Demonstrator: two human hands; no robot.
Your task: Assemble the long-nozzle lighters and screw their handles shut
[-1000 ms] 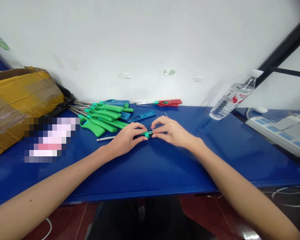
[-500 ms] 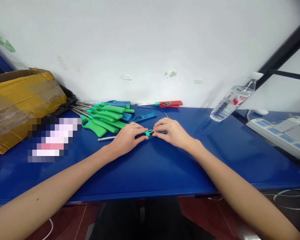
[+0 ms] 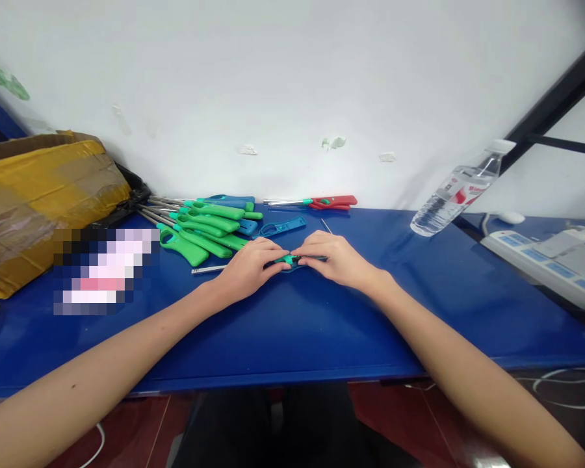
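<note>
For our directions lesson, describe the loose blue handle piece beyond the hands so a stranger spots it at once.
On the blue table, near the wall, find the heap of mostly green handles. Right of it, beyond the left hand, lies the blue handle piece, looped at one end. Metal rods jut from the heap; this shows none.

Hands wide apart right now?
No, the fingertips of the left hand and right hand nearly meet at a small green part over the blue table.
</note>
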